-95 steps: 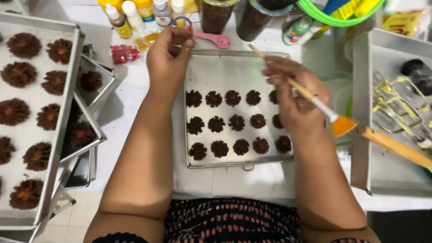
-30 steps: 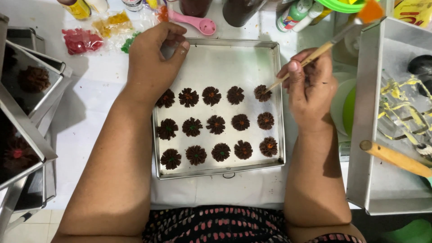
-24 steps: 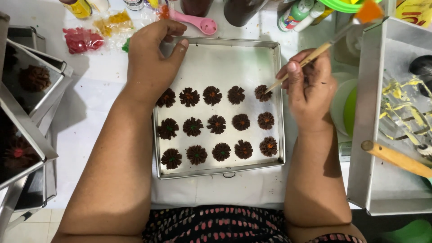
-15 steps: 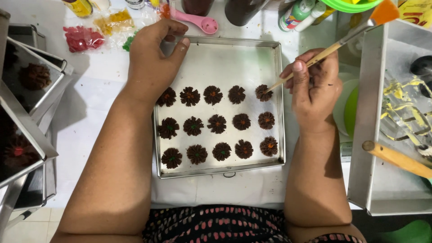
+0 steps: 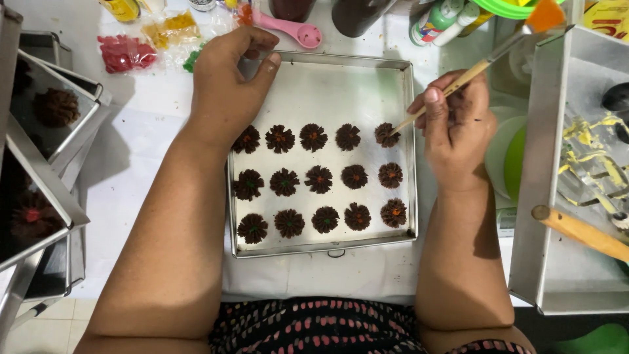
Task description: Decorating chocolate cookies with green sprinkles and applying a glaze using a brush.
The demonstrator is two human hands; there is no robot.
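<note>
Brush (image 5: 472,69) pinched in right hand (image 5: 455,128), tip unmoved on cookie (image 5: 386,134); left hand (image 5: 229,85) fingertips together.

The far half of the baking tray (image 5: 341,85) lies bare, open to a hand. Bottles (image 5: 432,19) and a pink spoon (image 5: 295,31) crowd the far edge; stacked trays (image 5: 46,196) block left, a tall pan (image 5: 531,196) right.

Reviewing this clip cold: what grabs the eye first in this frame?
The square metal tray at centre, holding three rows of dark flower-shaped cookies. The right hand holds a thin wooden brush with its handle end touching the top-right cookie, while the left hand rests on the tray's upper left corner. Bright candy bits in bags lie at upper left.
</note>
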